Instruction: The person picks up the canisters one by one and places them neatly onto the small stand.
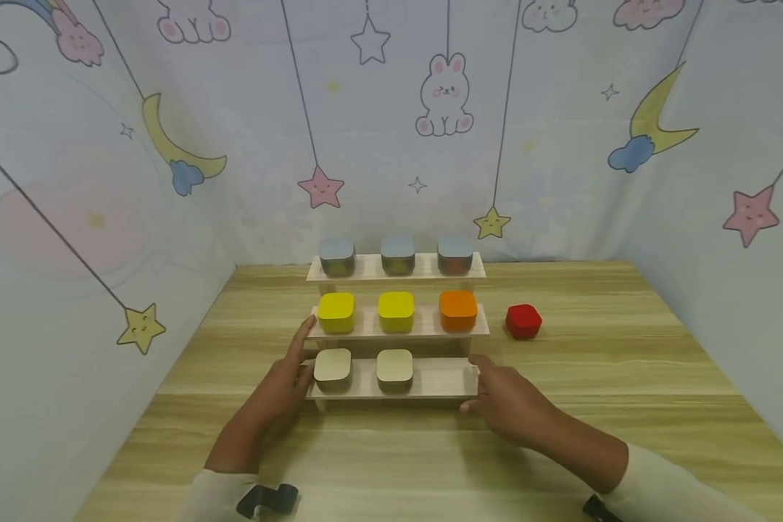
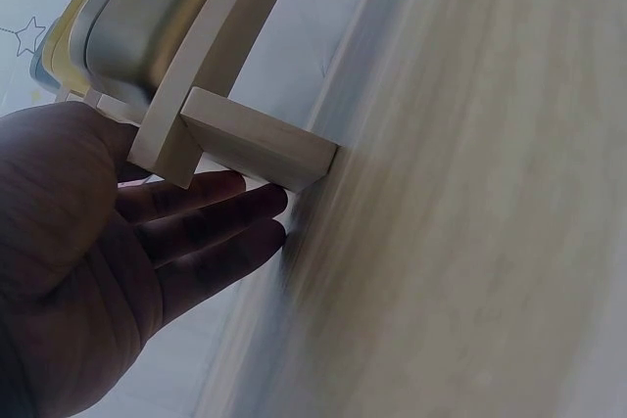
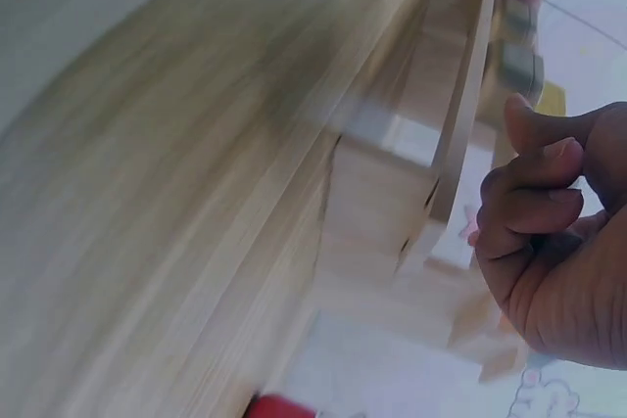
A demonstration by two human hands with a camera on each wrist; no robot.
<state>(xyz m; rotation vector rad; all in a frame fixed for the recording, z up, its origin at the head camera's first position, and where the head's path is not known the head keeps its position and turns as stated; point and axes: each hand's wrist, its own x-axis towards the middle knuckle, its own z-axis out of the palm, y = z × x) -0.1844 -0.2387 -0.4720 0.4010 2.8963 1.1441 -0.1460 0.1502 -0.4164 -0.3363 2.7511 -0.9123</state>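
Observation:
A pale wooden three-step stand (image 1: 431, 388) holds rounded-square blocks. Two cream blocks (image 1: 394, 368) sit on the lowest step, two yellow blocks (image 1: 396, 310) and an orange block (image 1: 457, 309) on the middle one, and three bluish-grey blocks (image 1: 398, 254) on top. My left hand (image 1: 286, 380) rests against the stand's left end, index finger reaching up to the middle step; its other fingers extend beside the leg in the left wrist view. My right hand (image 1: 505, 399) is at the lowest step's right end, fingers loosely bent with nothing visible between them in the right wrist view.
A red block (image 1: 523, 321) lies on the wood-grain table (image 1: 594, 362), right of the stand. Cloth walls (image 1: 398, 145) printed with stars, moons and rabbits enclose the table at the back and both sides.

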